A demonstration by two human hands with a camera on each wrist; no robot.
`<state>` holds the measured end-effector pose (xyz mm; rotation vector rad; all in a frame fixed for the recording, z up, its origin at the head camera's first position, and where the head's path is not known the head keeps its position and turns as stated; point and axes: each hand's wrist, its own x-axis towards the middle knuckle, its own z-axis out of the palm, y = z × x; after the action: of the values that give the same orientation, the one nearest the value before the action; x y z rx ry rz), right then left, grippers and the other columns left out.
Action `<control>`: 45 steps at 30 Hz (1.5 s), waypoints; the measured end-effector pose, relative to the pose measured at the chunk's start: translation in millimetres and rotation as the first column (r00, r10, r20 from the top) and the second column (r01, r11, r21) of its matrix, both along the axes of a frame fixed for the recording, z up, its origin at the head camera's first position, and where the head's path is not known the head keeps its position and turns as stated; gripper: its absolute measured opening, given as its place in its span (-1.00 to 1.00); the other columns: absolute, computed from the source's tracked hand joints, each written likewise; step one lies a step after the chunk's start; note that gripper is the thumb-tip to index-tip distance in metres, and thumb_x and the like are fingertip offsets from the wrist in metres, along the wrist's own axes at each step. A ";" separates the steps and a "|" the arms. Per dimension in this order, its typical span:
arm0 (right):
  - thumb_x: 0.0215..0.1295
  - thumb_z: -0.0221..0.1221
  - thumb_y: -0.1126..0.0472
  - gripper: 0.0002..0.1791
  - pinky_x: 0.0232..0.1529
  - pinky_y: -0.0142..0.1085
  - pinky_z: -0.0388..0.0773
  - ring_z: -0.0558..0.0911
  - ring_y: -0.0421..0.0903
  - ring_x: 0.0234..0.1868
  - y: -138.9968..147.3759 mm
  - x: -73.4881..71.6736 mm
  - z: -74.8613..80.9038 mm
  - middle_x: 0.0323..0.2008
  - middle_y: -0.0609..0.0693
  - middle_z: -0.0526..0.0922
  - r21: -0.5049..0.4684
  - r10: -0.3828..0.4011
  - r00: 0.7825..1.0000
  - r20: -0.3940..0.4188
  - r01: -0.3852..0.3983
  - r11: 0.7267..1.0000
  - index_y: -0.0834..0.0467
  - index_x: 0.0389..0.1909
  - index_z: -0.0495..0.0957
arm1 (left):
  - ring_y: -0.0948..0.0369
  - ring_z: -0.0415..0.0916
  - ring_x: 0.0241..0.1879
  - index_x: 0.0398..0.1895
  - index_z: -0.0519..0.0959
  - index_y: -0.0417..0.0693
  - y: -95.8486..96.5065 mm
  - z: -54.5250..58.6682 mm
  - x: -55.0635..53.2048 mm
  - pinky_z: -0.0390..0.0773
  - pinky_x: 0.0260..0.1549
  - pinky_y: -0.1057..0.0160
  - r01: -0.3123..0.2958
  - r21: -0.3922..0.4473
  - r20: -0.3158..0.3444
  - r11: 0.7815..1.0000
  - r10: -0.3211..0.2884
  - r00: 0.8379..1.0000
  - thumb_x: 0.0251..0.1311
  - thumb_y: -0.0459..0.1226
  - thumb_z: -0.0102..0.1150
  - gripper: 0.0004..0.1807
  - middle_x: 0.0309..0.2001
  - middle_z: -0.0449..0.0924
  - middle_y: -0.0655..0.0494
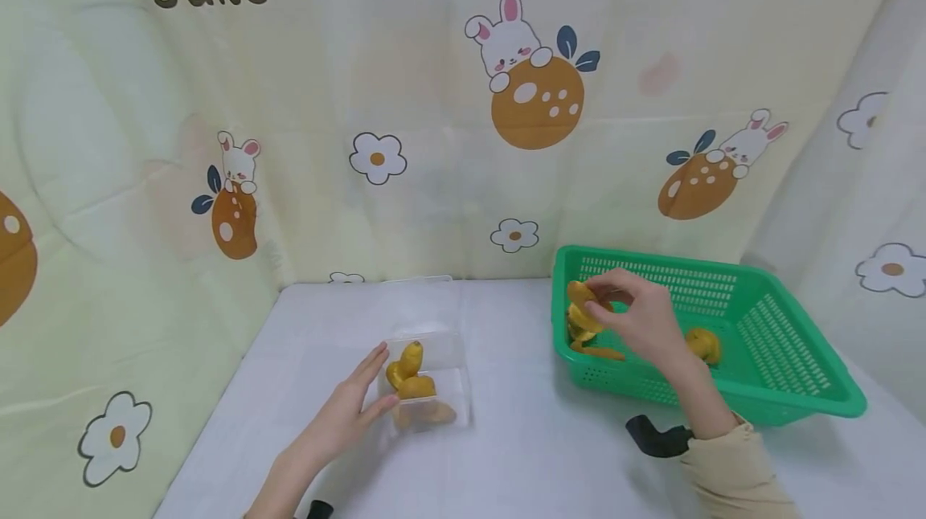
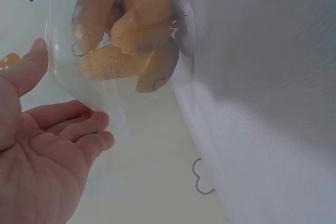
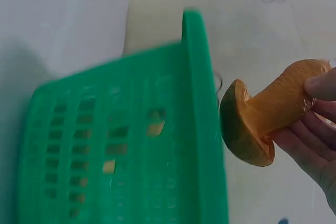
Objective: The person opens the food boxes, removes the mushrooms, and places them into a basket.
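In the head view my right hand [image 1: 640, 318] is over the left end of a green plastic basket [image 1: 788, 410]. It pinches a yellow-brown mushroom [image 3: 275, 103] by the stem, and the right wrist view has the cap pointing toward the basket rim [image 3: 202, 108]. My left hand [image 1: 340, 418] lies along the left side of a clear plastic box [image 1: 465, 378], its fingers fairly straight and the thumb at the near corner. Several mushrooms [image 2: 142, 24] lie in that box, seen through its wall.
More mushrooms [image 1: 580, 330] lie at the basket's left end, and another mushroom [image 1: 703, 345] sits farther right in it. A patterned curtain [image 1: 405, 101] hangs behind the white table [image 1: 514, 439]. Near my right wrist is a black piece [image 1: 658, 437].
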<state>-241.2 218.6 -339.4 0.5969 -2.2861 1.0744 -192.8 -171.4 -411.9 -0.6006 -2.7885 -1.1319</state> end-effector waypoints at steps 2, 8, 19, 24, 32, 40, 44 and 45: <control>-0.02 0.33 0.46 -0.76 -0.36 -0.37 0.61 0.60 -0.13 -0.43 12.4 0.5 -1.9 -0.37 0.02 0.64 0.034 -0.052 0.999 -0.014 0.052 0.998 0.25 -0.27 0.62 | -0.05 -0.05 0.35 0.38 0.07 -0.29 -1.8 0.2 -0.3 0.07 0.25 -0.04 -0.002 -0.005 -0.003 1.000 0.002 1.000 0.21 -0.20 0.16 -0.24 0.41 -0.07 -0.09; -0.06 0.33 0.51 -0.75 -0.37 -0.55 0.54 0.59 -0.18 -0.44 26.4 -2.7 -10.1 -0.39 0.06 0.63 0.068 -0.073 0.996 -0.054 0.077 0.995 0.28 -0.30 0.61 | -0.06 -0.02 0.33 0.37 0.08 -0.31 -5.6 -0.1 0.0 0.08 0.24 -0.05 -0.010 -0.010 -0.026 1.000 0.009 1.000 0.20 -0.21 0.17 -0.25 0.40 -0.04 -0.11; 0.00 0.31 0.49 -0.77 -0.31 -0.58 0.52 0.59 -0.16 -0.39 9.4 -4.7 -11.5 -0.37 -0.01 0.63 0.018 0.013 0.999 -0.037 -0.012 1.000 0.24 -0.28 0.62 | -0.07 -0.04 0.34 0.37 0.08 -0.31 -5.4 0.7 -1.4 0.08 0.24 -0.05 -0.006 -0.006 -0.021 1.000 0.006 1.000 0.19 -0.19 0.17 -0.24 0.40 -0.03 -0.13; 0.02 0.29 0.49 -0.78 -0.30 -0.53 0.55 0.59 -0.17 -0.38 -15.1 -6.6 -12.0 -0.36 -0.01 0.63 -0.008 0.085 0.996 -0.009 -0.085 0.996 0.24 -0.27 0.62 | -0.07 -0.04 0.34 0.37 0.09 -0.31 -5.8 0.5 -1.6 0.08 0.24 -0.05 -0.005 -0.001 -0.016 1.000 0.005 1.000 0.19 -0.19 0.17 -0.24 0.40 -0.03 -0.13; 0.03 0.27 0.51 -0.79 -0.29 -0.29 0.62 0.60 -0.12 -0.36 -78.7 -6.7 -12.2 -0.32 0.01 0.64 -0.028 0.243 0.970 0.024 -0.242 0.970 0.27 -0.28 0.61 | -0.05 -0.03 0.34 0.37 0.08 -0.30 -4.2 -1.9 -2.5 0.10 0.24 -0.03 -0.003 0.001 -0.006 1.000 0.003 1.000 0.18 -0.21 0.19 -0.23 0.40 -0.04 -0.10; 0.07 0.27 0.45 -0.82 -0.27 -0.27 0.62 0.55 -0.20 -0.37 -137.7 -20.9 -37.7 -0.37 -0.09 0.59 0.003 0.334 0.937 0.098 -0.336 0.942 0.21 -0.28 0.61 | -0.04 -0.03 0.34 0.37 0.09 -0.29 -0.4 -1.7 -3.8 0.11 0.24 -0.03 0.000 -0.007 -0.011 1.000 0.000 1.000 0.18 -0.22 0.19 -0.24 0.40 -0.03 -0.11; 0.06 0.27 0.46 -0.82 -0.25 -0.24 0.62 0.54 -0.17 -0.37 -164.0 -24.0 -47.7 -0.37 -0.05 0.58 0.021 0.379 0.913 0.153 -0.386 0.922 0.24 -0.28 0.60 | -0.06 -0.01 0.34 0.36 0.11 -0.31 -0.5 -2.2 -2.3 0.10 0.24 -0.05 0.010 0.004 -0.026 1.000 -0.010 1.000 0.18 -0.24 0.19 -0.25 0.39 0.00 -0.14; 0.07 0.27 0.45 -0.82 -0.25 -0.23 0.62 0.54 -0.16 -0.37 -169.5 -24.8 -49.6 -0.37 -0.03 0.58 0.031 0.388 0.907 0.160 -0.398 0.917 0.25 -0.28 0.60 | -0.06 -0.01 0.34 0.36 0.11 -0.32 -0.5 -2.3 -1.9 0.10 0.24 -0.05 0.012 0.007 -0.028 1.000 -0.012 1.000 0.18 -0.24 0.19 -0.26 0.39 0.00 -0.13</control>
<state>-265.9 49.2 -389.0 1.0726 -2.3965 1.2723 -194.7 -171.9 -414.2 -0.6284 -2.7602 -1.1267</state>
